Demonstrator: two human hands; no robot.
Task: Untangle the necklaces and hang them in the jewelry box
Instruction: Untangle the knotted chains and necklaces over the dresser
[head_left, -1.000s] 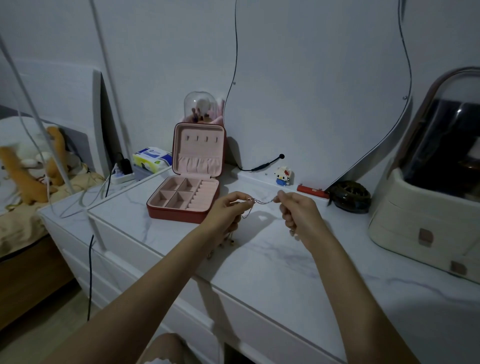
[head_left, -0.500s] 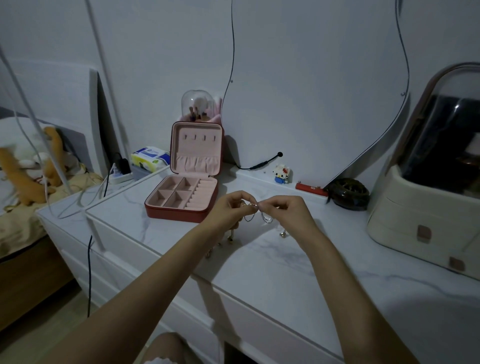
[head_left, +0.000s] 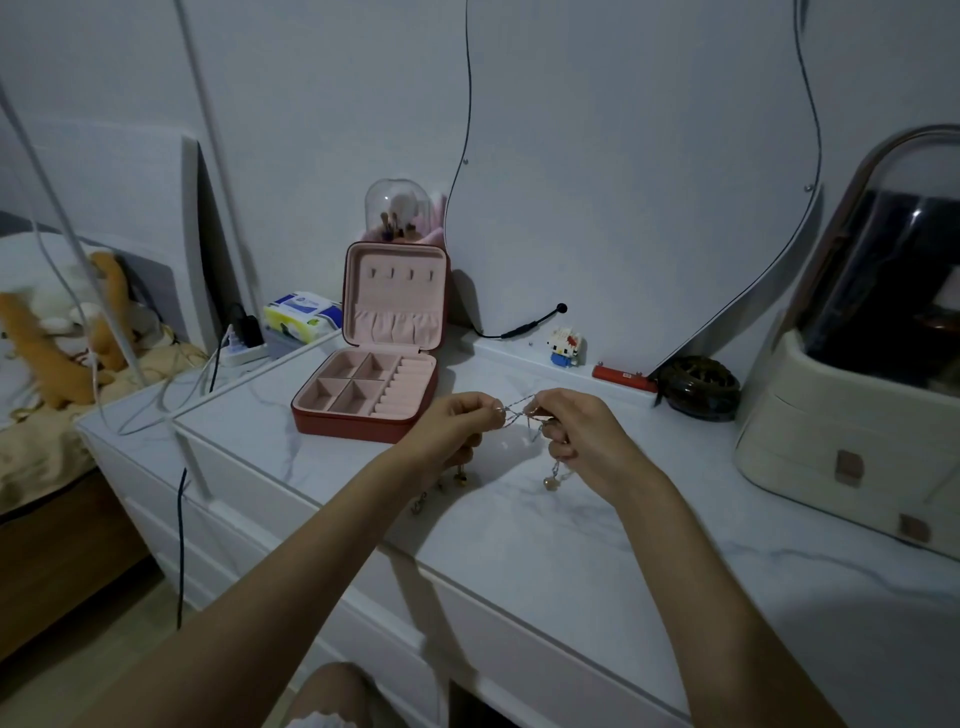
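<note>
Thin silver necklaces (head_left: 515, 412) cross in a tangle between my two hands, held above the marble dresser top (head_left: 545, 530). My left hand (head_left: 457, 423) pinches the chains at their left end. My right hand (head_left: 576, 431) pinches them at the right, and a chain with a small pendant (head_left: 549, 482) hangs below it. More pendants (head_left: 447, 486) dangle under my left hand. The red jewelry box (head_left: 363, 415) stands open to the left behind my hands, with a pink lining and a row of hooks (head_left: 402, 274) in its upright lid.
A cream cosmetics cabinet (head_left: 852, 436) fills the right side. A dark round dish (head_left: 698, 387), a red bar (head_left: 623, 374) and a small toy figure (head_left: 564, 345) line the back. A tissue pack (head_left: 301, 317) and power strip (head_left: 244, 351) lie left.
My hands were apart with the chain taut, came together, and now sit slightly apart again with the chains crossed between them. The pendant under my right hand now hangs lower.
</note>
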